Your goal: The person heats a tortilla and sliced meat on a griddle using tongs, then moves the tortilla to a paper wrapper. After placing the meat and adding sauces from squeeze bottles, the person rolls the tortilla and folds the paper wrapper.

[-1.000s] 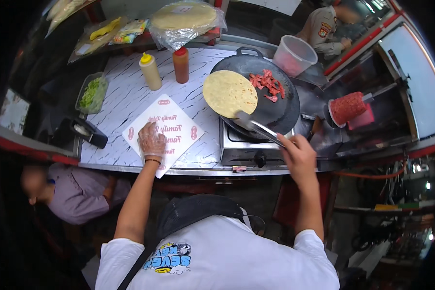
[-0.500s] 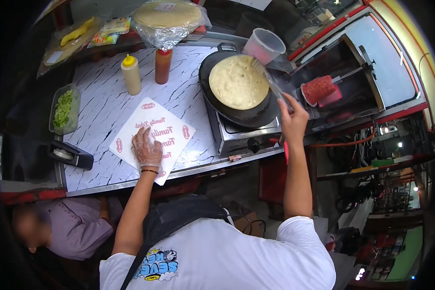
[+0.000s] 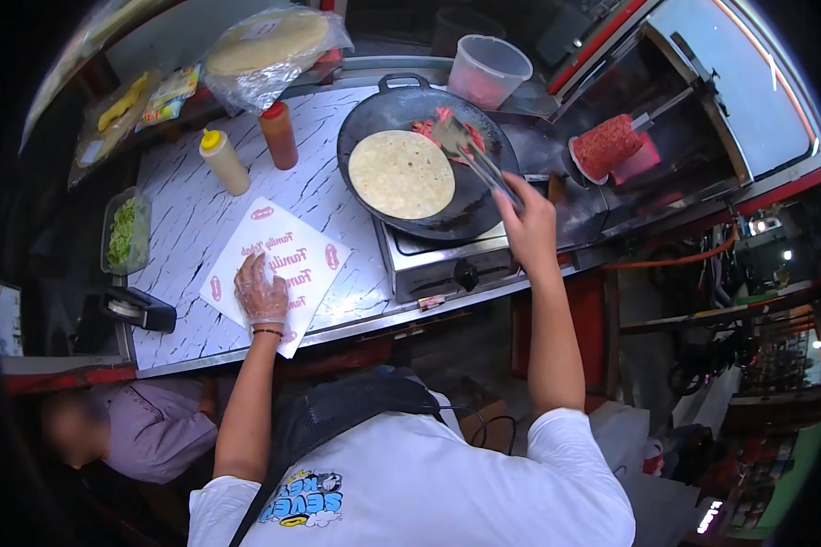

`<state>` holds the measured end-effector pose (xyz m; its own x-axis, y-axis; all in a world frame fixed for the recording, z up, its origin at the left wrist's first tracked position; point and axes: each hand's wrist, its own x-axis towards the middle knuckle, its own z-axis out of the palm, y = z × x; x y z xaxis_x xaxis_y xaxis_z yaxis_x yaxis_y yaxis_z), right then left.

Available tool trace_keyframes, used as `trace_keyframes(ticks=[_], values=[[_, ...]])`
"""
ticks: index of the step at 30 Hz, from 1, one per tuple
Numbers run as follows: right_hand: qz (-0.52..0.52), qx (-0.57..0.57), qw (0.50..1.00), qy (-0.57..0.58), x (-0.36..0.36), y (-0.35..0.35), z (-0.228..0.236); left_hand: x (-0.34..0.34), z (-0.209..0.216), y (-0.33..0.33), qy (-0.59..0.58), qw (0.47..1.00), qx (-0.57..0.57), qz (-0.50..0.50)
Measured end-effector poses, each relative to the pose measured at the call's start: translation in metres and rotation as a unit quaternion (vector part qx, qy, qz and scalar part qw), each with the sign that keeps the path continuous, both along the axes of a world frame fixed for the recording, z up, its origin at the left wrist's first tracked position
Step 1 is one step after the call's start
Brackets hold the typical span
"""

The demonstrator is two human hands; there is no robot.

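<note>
Flatbread [image 3: 401, 173] is lying left of right hand [image 3: 531, 223], which is clamping tongs [image 3: 483, 166]; gloved left hand [image 3: 263, 290] is resting spread on paper [image 3: 317, 281]. Flatbread is seeming light, floppy (likely best rim-held).

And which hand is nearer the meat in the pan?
Right. The right hand is by the right edge of the pan, its utensil at the meat; the left hand is farther away, on the paper.
</note>
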<state>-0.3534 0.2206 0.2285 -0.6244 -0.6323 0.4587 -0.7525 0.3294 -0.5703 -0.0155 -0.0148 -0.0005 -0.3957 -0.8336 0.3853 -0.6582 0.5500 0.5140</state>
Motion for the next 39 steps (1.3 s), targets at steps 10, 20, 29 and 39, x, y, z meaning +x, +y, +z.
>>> trace_keyframes(ticks=[10, 20, 29, 39], values=[[0.037, 0.036, 0.998, 0.032, -0.077, 0.017, 0.002, -0.001, 0.0, 0.002, -0.015, 0.999, -0.045, 0.017], [0.173, 0.078, 0.98, 0.059, -0.067, 0.047, -0.007, -0.004, -0.001, 0.001, -0.071, 0.993, -0.093, 0.02], [0.189, 0.087, 0.975, 0.081, -0.068, 0.043, -0.01, -0.009, 0.004, 0.003, -0.096, 0.992, -0.083, 0.027], [0.158, 0.105, 0.977, 0.1, -0.053, 0.029, -0.007, -0.006, 0.003, 0.003, -0.076, 0.995, -0.062, 0.03]])
